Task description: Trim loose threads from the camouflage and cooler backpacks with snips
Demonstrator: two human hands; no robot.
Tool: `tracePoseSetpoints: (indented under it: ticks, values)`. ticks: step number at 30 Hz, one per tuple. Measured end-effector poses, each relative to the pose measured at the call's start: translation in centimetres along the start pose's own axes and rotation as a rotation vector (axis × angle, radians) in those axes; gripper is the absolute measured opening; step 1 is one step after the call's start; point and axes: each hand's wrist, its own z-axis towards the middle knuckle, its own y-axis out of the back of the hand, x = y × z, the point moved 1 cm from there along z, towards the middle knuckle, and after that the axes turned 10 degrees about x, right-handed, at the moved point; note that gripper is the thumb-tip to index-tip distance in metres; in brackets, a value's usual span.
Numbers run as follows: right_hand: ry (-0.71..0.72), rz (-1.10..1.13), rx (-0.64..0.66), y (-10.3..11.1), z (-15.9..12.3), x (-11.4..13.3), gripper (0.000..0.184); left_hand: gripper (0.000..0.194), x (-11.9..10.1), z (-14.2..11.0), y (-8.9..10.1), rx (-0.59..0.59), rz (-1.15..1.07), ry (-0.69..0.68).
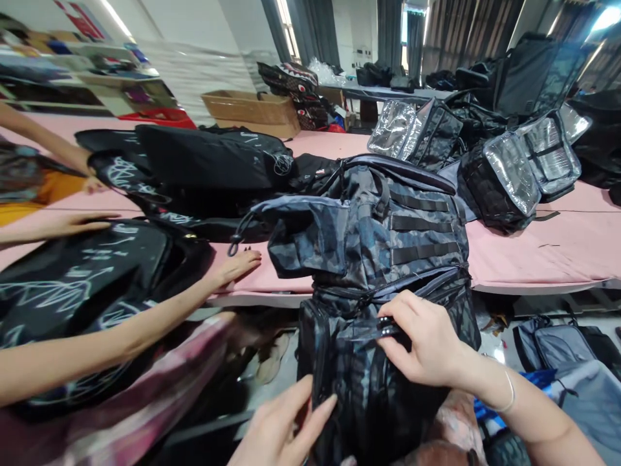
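A dark blue camouflage backpack [373, 252] hangs over the front edge of the pink table [543, 249], its lower part in my lap. My right hand [427, 340] is closed in a pinch on the black zipper pulls [387, 327] on the backpack's front. My left hand [284, 427] rests against the backpack's lower left side, fingers partly stretched, holding nothing I can make out.
A co-worker's arm and hand [237, 264] reach across from the left beside a black printed backpack [82, 285]. More black bags [208, 158], silver-lined bags [514, 171] and a cardboard box [250, 110] lie on the table. Bags [563, 349] sit on the floor at right.
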Motion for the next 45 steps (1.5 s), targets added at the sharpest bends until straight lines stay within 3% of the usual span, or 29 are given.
tracePoseSetpoints:
  ticks: [6, 10, 13, 17, 21, 22, 25, 28, 31, 38, 42, 45]
  values:
    - [0.018, 0.157, -0.203, 2.1, -0.2, -2.2, 0.015, 0.028, 0.4, 3.2, 0.1, 0.151, -0.504, 0.003]
    - [-0.046, 0.231, -0.347, 4.0, -0.9, -5.3, 0.011, 0.027, -2.8, 6.2, -0.7, 0.308, -0.687, 0.0]
    - [-0.13, 0.195, -0.488, 5.4, -2.3, -6.7, 0.008, 0.027, -6.0, 8.2, -1.2, 0.387, -0.669, -0.027]
    - [-0.227, 0.049, -0.651, 7.0, -5.9, -4.4, 0.015, 0.031, -10.2, 10.5, -2.3, 0.389, -0.563, -0.064]
    - [-0.209, 0.115, -0.421, 6.1, -10.3, -0.2, 0.021, 0.036, -13.8, 13.3, -4.1, 0.369, -0.401, -0.139]
    - [-0.224, 0.102, -0.423, 5.7, -11.4, 0.2, 0.025, 0.036, -14.6, 14.1, -4.5, 0.377, -0.366, -0.157]
    - [-0.361, 0.025, -0.63, 4.4, -14.3, -0.4, 0.022, 0.037, -16.1, 16.4, -5.0, 0.409, -0.333, -0.189]
    - [-0.481, 0.003, -0.819, 3.6, -16.0, -2.4, 0.018, 0.038, -16.8, 18.4, -4.8, 0.431, -0.38, -0.187]
    - [-0.472, 0.01, -0.906, 3.1, -16.0, -3.8, 0.023, 0.039, -16.9, 19.7, -4.3, 0.442, -0.415, -0.169]
    - [-0.292, -0.034, -0.914, 2.7, -12.5, -4.8, 0.028, 0.043, -17.1, 19.9, -4.2, 0.412, -0.476, -0.125]
    - [-0.315, -0.038, -0.958, 3.6, -11.8, -4.2, 0.019, 0.045, -16.9, 19.8, -4.3, 0.404, -0.495, -0.127]
    - [-0.285, 0.224, -0.995, 4.2, -12.3, -3.1, 0.022, 0.046, -16.7, 19.9, -4.2, 0.405, -0.495, -0.114]
